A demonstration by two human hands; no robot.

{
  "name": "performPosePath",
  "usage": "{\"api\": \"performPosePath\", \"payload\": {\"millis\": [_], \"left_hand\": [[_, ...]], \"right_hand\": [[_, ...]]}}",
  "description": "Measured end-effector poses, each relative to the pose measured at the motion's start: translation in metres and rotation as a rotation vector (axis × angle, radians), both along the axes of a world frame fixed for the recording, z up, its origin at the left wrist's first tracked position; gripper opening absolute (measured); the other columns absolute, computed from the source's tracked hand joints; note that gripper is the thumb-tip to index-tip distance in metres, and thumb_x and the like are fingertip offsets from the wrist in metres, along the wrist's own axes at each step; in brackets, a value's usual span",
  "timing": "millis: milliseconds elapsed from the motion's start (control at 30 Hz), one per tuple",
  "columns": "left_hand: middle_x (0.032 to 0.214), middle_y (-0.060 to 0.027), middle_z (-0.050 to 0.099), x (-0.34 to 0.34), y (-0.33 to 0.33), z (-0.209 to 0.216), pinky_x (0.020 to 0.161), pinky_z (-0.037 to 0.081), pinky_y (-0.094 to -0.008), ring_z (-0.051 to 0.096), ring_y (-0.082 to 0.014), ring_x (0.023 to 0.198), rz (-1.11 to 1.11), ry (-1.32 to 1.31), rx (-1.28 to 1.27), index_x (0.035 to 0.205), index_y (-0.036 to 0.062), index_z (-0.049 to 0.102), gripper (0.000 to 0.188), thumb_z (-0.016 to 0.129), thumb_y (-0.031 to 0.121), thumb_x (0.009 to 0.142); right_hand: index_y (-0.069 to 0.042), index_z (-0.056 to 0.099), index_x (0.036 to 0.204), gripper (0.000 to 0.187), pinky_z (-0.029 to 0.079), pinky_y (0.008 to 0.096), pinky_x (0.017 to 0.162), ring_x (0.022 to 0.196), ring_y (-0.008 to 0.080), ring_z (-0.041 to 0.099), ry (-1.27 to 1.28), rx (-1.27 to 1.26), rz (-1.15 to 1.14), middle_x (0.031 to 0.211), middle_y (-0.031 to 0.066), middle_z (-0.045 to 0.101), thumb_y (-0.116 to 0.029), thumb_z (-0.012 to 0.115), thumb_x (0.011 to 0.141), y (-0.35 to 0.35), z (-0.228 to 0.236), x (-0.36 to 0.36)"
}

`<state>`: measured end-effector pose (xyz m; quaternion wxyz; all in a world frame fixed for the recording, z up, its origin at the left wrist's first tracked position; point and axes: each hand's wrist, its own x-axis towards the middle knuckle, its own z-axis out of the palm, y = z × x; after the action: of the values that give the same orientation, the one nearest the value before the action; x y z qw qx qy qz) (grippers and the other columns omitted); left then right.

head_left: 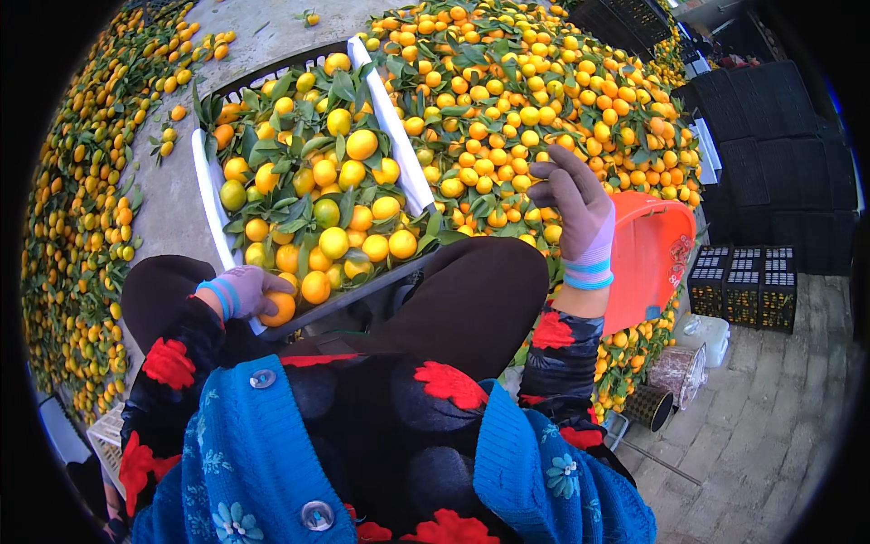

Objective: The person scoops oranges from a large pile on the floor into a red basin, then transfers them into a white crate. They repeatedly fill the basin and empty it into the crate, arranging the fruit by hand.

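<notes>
My left hand [249, 292], in a purple-grey glove with a blue-striped cuff, is closed around an orange mandarin [278, 310] at the near left corner of the crate. The black crate [361, 295] has white lining along its sides and holds many yellow-orange mandarins [333, 242] with green leaves. My gloved right hand [580, 204] is raised to the right of the crate, in front of a large mandarin heap [507, 100]. Its fingers are apart and bent, and I see nothing in them. An orange-red plastic basket [645, 258] stands just beside that hand.
Another spread of mandarins [77, 208] lies on the left. Loose fruit dots the concrete floor [249, 27]. To the right are stacked dark crates [741, 286], a white jug [709, 335], a bucket [678, 374] and black covered stacks [770, 163]. My knees flank the crate's near end.
</notes>
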<state>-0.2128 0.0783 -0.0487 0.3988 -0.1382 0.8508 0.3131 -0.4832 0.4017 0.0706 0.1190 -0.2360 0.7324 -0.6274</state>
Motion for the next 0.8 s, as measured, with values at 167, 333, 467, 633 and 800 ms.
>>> {"api": "performPosePath", "payload": {"millis": [167, 333, 467, 633, 800], "left_hand": [[0.089, -0.0051, 0.068, -0.018, 0.001, 0.011, 0.066, 0.052, -0.0294, 0.063, -0.015, 0.067, 0.129, -0.253, 0.04, 0.128, 0.0236, 0.062, 0.052, 0.073, 0.013, 0.078], [0.088, -0.0054, 0.067, -0.032, 0.001, 0.016, 0.065, 0.052, -0.0293, 0.062, -0.016, 0.067, 0.117, -0.346, 0.091, 0.128, 0.0225, 0.061, 0.051, 0.071, 0.013, 0.079], [0.089, -0.0052, 0.068, -0.041, -0.003, 0.016, 0.07, 0.053, -0.029, 0.064, -0.0162, 0.07, 0.086, -0.394, 0.118, 0.129, 0.0213, 0.061, 0.052, 0.072, 0.014, 0.079], [0.097, -0.0093, 0.069, -0.049, -0.009, 0.009, 0.079, 0.052, -0.033, 0.067, -0.0223, 0.084, 0.057, -0.463, 0.177, 0.127, 0.0217, 0.061, 0.051, 0.074, 0.018, 0.077], [0.102, -0.0121, 0.069, -0.048, -0.014, -0.003, 0.086, 0.049, -0.0363, 0.065, -0.0274, 0.096, 0.022, -0.417, 0.26, 0.125, 0.0222, 0.062, 0.053, 0.076, 0.019, 0.074]], "right_hand": [[0.002, 0.055, 0.126, 0.048, 0.048, 0.0246, 0.064, 0.075, 0.0145, 0.063, -0.395, 0.244, -0.274, 0.099, 0.0067, 0.066, -0.027, 0.061, 0.088, 0.049, -0.089, -0.077], [-0.005, 0.056, 0.128, 0.049, 0.046, 0.0247, 0.063, 0.081, 0.0163, 0.061, -0.64, 0.375, -0.184, 0.104, 0.0046, 0.064, -0.03, 0.065, 0.087, 0.055, -0.201, -0.122], [-0.004, 0.06, 0.124, 0.047, 0.048, 0.0267, 0.057, 0.074, 0.0154, 0.064, -0.609, 0.442, -0.27, 0.098, 0.0064, 0.066, -0.025, 0.066, 0.082, 0.035, -0.26, -0.155], [-0.004, 0.055, 0.129, 0.049, 0.047, 0.0277, 0.053, 0.077, 0.0152, 0.065, -0.586, 0.626, -0.28, 0.106, 0.005, 0.065, -0.03, 0.061, 0.088, 0.01, -0.294, -0.197], [-0.002, 0.056, 0.128, 0.073, 0.051, 0.0347, 0.059, 0.08, 0.0225, 0.066, -0.565, 0.999, -0.097, 0.107, 0.0144, 0.066, -0.059, 0.058, 0.084, -0.019, -0.317, -0.229]]}}
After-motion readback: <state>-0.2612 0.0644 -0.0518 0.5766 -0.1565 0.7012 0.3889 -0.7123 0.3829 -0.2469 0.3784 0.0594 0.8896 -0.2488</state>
